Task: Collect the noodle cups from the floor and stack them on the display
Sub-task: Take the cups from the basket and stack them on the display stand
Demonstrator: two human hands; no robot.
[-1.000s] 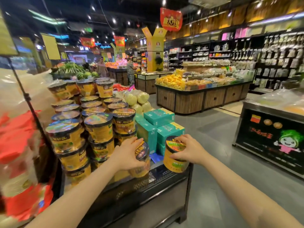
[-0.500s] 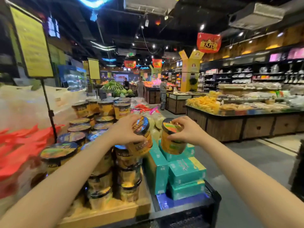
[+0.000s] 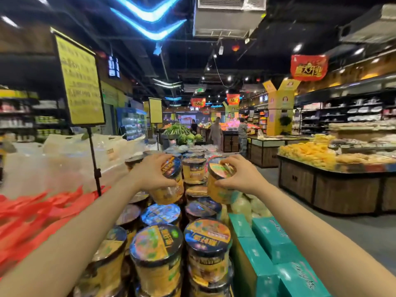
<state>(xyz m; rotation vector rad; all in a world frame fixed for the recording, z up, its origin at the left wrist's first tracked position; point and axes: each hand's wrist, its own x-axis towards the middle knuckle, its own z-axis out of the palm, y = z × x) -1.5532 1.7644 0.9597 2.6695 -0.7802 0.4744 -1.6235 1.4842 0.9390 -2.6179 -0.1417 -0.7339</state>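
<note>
1. we hold our left hand (image 3: pixel 155 173) out over the stacked noodle cups (image 3: pixel 182 249), fingers and thumb curled round the left cup (image 3: pixel 169 185), a yellow cup with a dark lid rim.
2. the left cup is tilted, its lid turned toward the right, and it hangs in the air above the stack, touching nothing below that we can see.
3. our right hand (image 3: pixel 240 176) grips the right cup (image 3: pixel 218 185) from the right side, fingers curled over the lid edge and thumb low on the yellow wall.
4. the right cup is also tilted, its colourful lid facing us and a little left, held just above the right edge of the stack.
5. the two held cups are near each other but apart; between them and further back stands an upright cup (image 3: pixel 194 170) on the top tier.
6. the stack rises in tiers toward the back, lids up, the nearest cups large at the bottom of the view.
7. just right of the stack lie teal boxes (image 3: pixel 274 243), piled in steps, with pale bagged goods (image 3: pixel 246 206) behind them.
8. to the left are blurred red packets (image 3: pixel 32 217) and clear plastic bags (image 3: pixel 64 159), with a yellow sign (image 3: pixel 80 82) on a black pole rising over them.
9. across the aisle on the right stands a wooden counter (image 3: pixel 334 189) loaded with yellow packaged food (image 3: pixel 308 153).
10. far down the aisle a few shoppers (image 3: pixel 216 131) stand near heaped green vegetables (image 3: pixel 180 131).
</note>
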